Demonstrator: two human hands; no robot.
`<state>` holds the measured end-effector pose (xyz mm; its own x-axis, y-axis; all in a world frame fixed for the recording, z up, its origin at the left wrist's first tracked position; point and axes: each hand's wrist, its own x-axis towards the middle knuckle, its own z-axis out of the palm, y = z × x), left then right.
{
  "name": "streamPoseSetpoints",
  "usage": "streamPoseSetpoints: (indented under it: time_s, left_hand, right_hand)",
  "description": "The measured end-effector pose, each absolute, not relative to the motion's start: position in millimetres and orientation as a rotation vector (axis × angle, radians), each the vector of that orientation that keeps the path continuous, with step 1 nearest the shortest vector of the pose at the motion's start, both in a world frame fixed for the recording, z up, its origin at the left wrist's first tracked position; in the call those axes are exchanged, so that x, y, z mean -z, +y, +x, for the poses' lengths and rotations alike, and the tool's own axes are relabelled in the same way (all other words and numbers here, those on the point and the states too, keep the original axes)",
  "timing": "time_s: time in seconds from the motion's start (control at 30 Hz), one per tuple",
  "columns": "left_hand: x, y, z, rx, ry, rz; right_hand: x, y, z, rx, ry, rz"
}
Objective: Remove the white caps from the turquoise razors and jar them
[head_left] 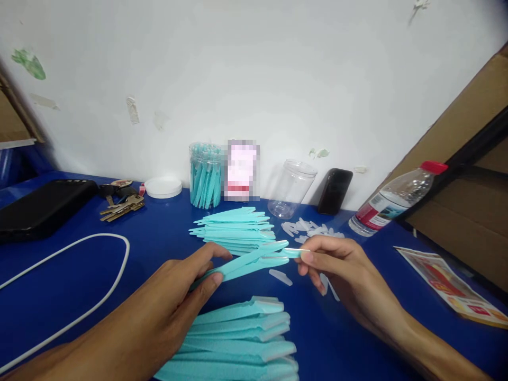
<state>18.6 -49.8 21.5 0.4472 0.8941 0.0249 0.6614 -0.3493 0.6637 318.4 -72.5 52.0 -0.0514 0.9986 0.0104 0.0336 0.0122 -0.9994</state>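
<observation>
Several turquoise eyebrow razors (254, 258) are fanned out in my left hand (190, 280), pinched between thumb and fingers. My right hand (337, 259) pinches the blade end of one razor at the fan's right; whether a cap is under the fingertips cannot be made out. Just behind lies a pile of turquoise razors (234, 228) with tips to the left. Closer to me, partly under my left forearm, is a larger pile of razors with clear caps (254, 344). Loose translucent caps (309, 228) lie behind my right hand, and a single cap (280, 277) rests below the held razors.
Along the wall stand a jar full of razors (205, 177), a blurred-out screen (242, 169), a tilted clear jar (291, 190) and a dark phone (335, 190). A water bottle (392, 203) leans at right. Left are a white lid (163, 187), keys (123, 203), a power bank (47, 206) and a white cable (123, 264).
</observation>
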Motion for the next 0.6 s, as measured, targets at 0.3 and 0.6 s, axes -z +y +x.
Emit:
streamPoseSetpoints:
  time_s: [0.3, 0.6]
  left_hand:
    - [-32.1, -56.7, 25.7, -0.730, 1.128, 2.248]
    - [-34.9, -53.6, 30.3, -0.768, 1.121, 2.202]
  right_hand:
    - [-49.3, -74.3, 317.2, -1.275, -1.294, -1.197]
    - [-48.0, -72.3, 316.7, -1.269, -1.327, -1.229]
